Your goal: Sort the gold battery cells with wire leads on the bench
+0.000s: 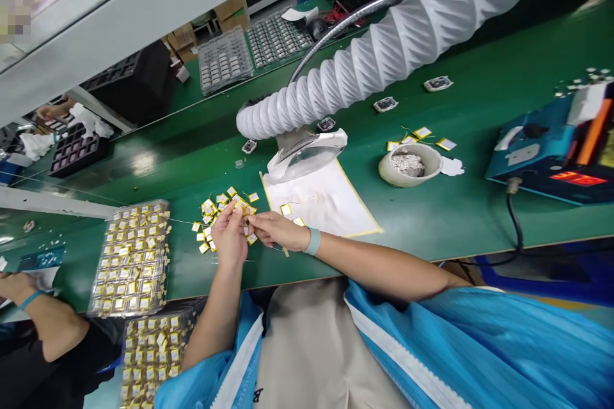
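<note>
My left hand (229, 235) pinches a small flat battery (241, 204) with yellow edges between thumb and fingers. Close beside it, my right hand (278, 230) is closed, its fingertips pressed together near that battery. What those fingertips hold is too small to make out. A loose pile of similar batteries (210, 207) lies around and behind my left hand on the green bench. Two more batteries, one of them here (286, 209), lie by my right hand at the edge of a white sheet (326, 201) taped down with yellow tape.
A white ribbed duct (345, 77) hangs over the sheet, ending in a clear hood (307, 156). Rightward are a bowl (387, 169) of silvery scraps and a blue device (532, 147) with a red display. Battery-filled trays (129, 255) stand left. A co-worker's arm (52, 316) is further left.
</note>
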Demonstrator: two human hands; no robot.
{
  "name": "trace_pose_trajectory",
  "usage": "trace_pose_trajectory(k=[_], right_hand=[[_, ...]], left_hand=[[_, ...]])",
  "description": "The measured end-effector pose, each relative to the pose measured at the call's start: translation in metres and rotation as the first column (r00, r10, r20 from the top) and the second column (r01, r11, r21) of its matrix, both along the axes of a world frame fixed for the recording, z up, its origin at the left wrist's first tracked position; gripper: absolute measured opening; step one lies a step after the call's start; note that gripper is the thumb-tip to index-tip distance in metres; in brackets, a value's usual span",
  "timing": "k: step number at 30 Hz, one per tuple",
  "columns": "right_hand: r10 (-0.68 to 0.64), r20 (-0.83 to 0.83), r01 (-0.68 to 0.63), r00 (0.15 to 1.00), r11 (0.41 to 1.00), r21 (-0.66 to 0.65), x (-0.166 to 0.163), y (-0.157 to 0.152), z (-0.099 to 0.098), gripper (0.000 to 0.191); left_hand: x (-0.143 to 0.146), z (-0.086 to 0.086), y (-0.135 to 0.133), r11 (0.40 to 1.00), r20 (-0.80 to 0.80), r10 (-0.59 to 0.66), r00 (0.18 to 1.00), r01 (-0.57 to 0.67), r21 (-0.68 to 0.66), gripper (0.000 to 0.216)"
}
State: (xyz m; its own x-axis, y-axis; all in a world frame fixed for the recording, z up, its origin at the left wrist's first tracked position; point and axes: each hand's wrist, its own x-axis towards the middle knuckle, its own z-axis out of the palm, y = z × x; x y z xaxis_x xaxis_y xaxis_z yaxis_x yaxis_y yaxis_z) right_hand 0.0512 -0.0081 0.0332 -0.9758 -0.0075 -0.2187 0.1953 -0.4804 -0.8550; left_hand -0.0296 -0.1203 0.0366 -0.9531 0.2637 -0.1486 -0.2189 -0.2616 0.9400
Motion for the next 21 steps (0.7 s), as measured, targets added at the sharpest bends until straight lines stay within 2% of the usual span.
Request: trace_pose_trajectory(k=[4,7,9,12,14,16,19,21], right_hand=[[-0.093,0.017,0.093,0.996,0.995,-0.024,-0.001,-0.005,-0.004,0.055],[-0.107,0.031,0.108,0.994,0.994,-0.02,0.003,-0.01,-0.007,0.056],[-0.087,0.04,0.088,0.995,0.996,-0.027,0.009,-0.013,-0.008,0.058],[-0.043,0.046,0.045,0.998,0.997,-0.06,0.015,-0.015,-0.008,0.061],[-0.02,0.05,0.024,0.999,0.996,-0.084,0.016,-0.014,-0.007,0.061],[-0.008,0.058,0.014,0.998,0.994,-0.107,0.016,-0.013,-0.005,0.056],[0.002,0.07,0.009,0.998,0.989,-0.15,0.016,-0.012,-0.002,0.049],[-0.001,0.075,0.014,0.997,0.985,-0.173,0.016,-0.011,0.0,0.047]], left_hand=[[-0.008,-0.016,0.002,0.998,-0.048,0.059,0.997,-0.06,-0.021,0.056],[-0.024,-0.021,0.0,0.985,-0.143,0.133,0.981,-0.146,-0.087,0.056],[-0.032,-0.022,-0.008,0.966,-0.227,0.147,0.963,-0.189,-0.174,0.052],[-0.04,-0.017,-0.034,0.905,-0.36,0.072,0.93,-0.213,-0.369,0.042],[-0.049,-0.008,-0.063,0.824,-0.441,0.037,0.897,-0.277,-0.495,0.037],[-0.071,0.007,-0.097,0.706,-0.507,0.059,0.86,-0.395,-0.588,0.033],[-0.13,0.04,-0.146,0.49,-0.542,0.11,0.833,-0.52,-0.7,0.035],[-0.176,0.062,-0.167,0.372,-0.504,0.09,0.859,-0.499,-0.783,0.036]])
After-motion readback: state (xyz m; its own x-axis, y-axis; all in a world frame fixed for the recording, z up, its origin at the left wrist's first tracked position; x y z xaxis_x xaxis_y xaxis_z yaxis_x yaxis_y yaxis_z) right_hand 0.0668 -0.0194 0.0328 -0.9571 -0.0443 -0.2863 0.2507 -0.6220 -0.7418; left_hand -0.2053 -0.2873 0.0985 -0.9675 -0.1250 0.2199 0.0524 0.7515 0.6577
